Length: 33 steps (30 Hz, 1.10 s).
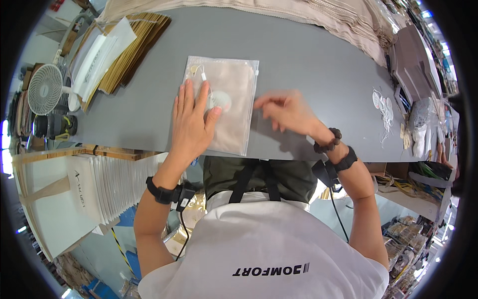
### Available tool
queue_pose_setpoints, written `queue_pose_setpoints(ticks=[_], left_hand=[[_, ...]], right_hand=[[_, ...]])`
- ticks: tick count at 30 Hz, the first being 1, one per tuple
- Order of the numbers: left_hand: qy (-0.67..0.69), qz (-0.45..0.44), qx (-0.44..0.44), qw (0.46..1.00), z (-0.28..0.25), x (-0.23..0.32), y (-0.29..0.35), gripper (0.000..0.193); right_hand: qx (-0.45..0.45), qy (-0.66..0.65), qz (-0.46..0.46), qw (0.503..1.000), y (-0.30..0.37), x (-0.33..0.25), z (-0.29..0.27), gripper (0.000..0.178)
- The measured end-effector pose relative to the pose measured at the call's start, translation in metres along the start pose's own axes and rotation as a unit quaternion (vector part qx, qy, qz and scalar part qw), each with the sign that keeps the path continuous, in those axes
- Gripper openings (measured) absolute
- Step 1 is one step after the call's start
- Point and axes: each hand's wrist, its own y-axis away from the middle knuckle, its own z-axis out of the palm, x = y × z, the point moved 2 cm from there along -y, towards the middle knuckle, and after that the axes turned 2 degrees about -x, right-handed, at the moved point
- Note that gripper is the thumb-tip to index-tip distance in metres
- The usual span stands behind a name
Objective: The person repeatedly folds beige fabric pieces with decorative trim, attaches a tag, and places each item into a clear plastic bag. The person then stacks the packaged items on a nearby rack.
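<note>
A clear zip bag (pixel 234 130) with folded beige fabric inside lies flat on the grey table. My left hand (pixel 191 122) rests on its left part, fingers spread and pressing down. Beside those fingertips a white hang tag cord (pixel 203 75) and a small yellowish round piece (pixel 193 70) show at the bag's top left. A pale round label (pixel 220 100) sits near its middle, partly behind my thumb. My right hand (pixel 288 112) is at the bag's right edge, blurred, with its index finger toward the edge and the other fingers curled. Whether it pinches the edge is unclear.
Beige ribbed fabric (pixel 318 14) runs along the table's far edge. A stack of brown card envelopes (pixel 134 52) and a white fan (pixel 46 89) stand at the left. At the right lie tags with strings (pixel 383 109). A box of white packets (pixel 107 184) is below the table's left edge.
</note>
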Motion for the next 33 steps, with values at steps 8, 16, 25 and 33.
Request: queue_pose_setpoints(ticks=[8,16,25,33], left_hand=[[0.014,0.056,0.017,0.998,-0.002,0.021,-0.006,0.06],[0.193,0.076,0.005,0.978,-0.008,0.034,-0.091,0.035],[0.176,0.009,-0.107,0.979,0.016,0.032,-0.149,0.023],[0.193,0.04,0.041,0.979,0.024,0.007,-0.15,0.021]], right_hand=[[0.13,-0.042,-0.015,0.99,-0.05,-0.001,-0.016,0.039],[0.112,-0.082,-0.028,0.99,-0.065,-0.002,-0.016,0.025],[0.079,-0.125,0.001,0.989,-0.054,-0.003,-0.005,0.024],[-0.036,-0.008,0.007,0.999,0.022,0.015,0.05,0.031]])
